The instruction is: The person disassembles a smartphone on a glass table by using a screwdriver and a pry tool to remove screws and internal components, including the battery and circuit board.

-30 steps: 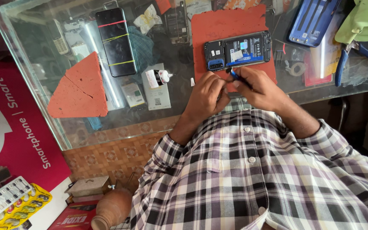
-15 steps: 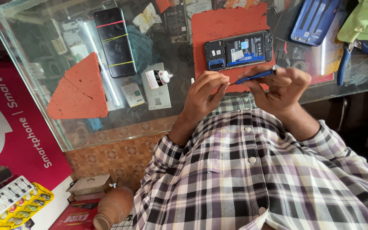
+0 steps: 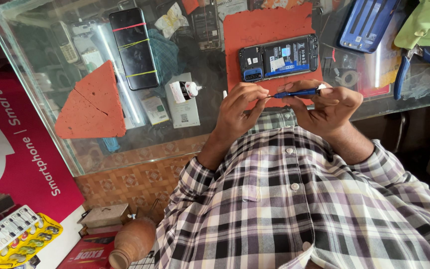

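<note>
Far left: red banner (image 3: pixel 11 149) below the glass counter (image 3: pixel 140 144). On the glass sit a split red triangular pad (image 3: pixel 90 102), then a black phone (image 3: pixel 133 47) wrapped in rubber bands, then a small white glue bottle (image 3: pixel 185 91) on its side.

Centre: left hand (image 3: pixel 240 107) is raised off the glass at the near edge, thumb and fingers pinched on the tip end of the screwdriver (image 3: pixel 297 92). The screwdriver is thin, blue-handled, held level in the air between both hands and not touching the phone. Can't tell if a screw or bit is in the pinch, too small.

The opened phone (image 3: pixel 279 59) lies flat on the red mat (image 3: pixel 269 25), just beyond the hands. Its back is off, with battery and blue board area exposed.

Right hand (image 3: pixel 329 104) is closed around the screwdriver handle.

Far right: blue back cover (image 3: pixel 367 22), blue-handled pliers (image 3: pixel 414 65), green cloth (image 3: pixel 424 22).

Progress, judged: the phone is already opened up, the tool is in hand but off the phone, and the inside parts look to be in place, so most of the work looks undone.
</note>
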